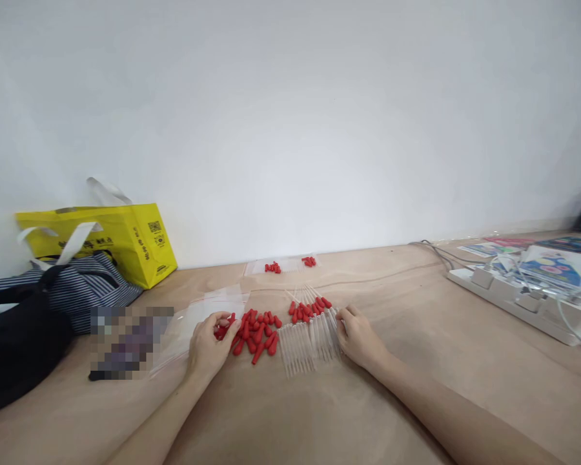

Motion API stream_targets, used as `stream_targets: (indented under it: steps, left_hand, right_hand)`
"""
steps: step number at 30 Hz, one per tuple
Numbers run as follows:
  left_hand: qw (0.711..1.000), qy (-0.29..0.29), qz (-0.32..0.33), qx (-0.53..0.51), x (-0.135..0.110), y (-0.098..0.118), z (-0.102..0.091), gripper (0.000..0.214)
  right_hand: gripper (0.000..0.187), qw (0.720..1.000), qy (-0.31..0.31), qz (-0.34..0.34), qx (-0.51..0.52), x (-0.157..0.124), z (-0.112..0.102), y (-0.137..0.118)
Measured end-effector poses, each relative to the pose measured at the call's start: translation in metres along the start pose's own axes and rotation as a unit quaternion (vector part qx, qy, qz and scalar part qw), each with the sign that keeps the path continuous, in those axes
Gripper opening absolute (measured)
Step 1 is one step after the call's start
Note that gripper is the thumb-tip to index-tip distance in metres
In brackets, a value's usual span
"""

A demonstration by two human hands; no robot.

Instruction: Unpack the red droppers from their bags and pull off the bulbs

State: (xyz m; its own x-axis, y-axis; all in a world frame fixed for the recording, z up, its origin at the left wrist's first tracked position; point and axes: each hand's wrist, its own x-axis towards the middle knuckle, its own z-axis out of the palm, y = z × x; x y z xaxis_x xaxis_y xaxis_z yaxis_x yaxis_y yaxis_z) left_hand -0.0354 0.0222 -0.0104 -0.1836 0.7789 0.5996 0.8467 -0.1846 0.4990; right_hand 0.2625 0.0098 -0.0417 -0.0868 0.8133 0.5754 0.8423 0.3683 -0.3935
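My left hand (210,343) is at the left side of a loose pile of red rubber dropper bulbs (256,329), its thumb and fingers closed around a red bulb (220,332). Just right of the pile lies a row of clear, thin dropper tubes (297,349), side by side. My right hand (361,339) rests at the right end of this row, fingertips pinched on a tube (337,326) that they partly hide. Behind the row, several droppers with red bulbs fitted (310,310) lie with their tubes pointing toward the wall.
Clear zip bags (193,323) lie left of the pile; farther back, another bag (256,267) has small red bulbs by it. A yellow bag (145,248), a striped bag (97,290) and a black cap (24,349) stand left. At right are a power strip (513,303) and papers (552,265).
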Motion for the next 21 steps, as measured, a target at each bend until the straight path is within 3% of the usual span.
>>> stream_targets:
  steps: [6, 11, 17, 21]
  left_hand:
    - [1.0, 0.022, 0.01, 0.014, 0.001, 0.0, -0.004, 0.032]
    - [0.998, 0.049, 0.03, 0.027, 0.003, -0.006, -0.004, 0.032]
    - [0.997, 0.049, 0.05, 0.039, 0.004, -0.01, -0.002, 0.032]
    - [0.996, 0.053, 0.063, 0.047, 0.003, -0.011, -0.002, 0.032]
  right_hand:
    - [0.017, 0.999, -0.014, 0.034, -0.018, 0.0, -0.013, -0.003]
    - [0.018, 0.993, -0.04, 0.104, -0.023, 0.022, -0.02, 0.008]
    - [0.022, 0.97, -0.13, 0.205, -0.011, 0.063, -0.002, 0.016]
    - [0.028, 0.953, -0.178, 0.245, -0.003, 0.074, 0.008, 0.015]
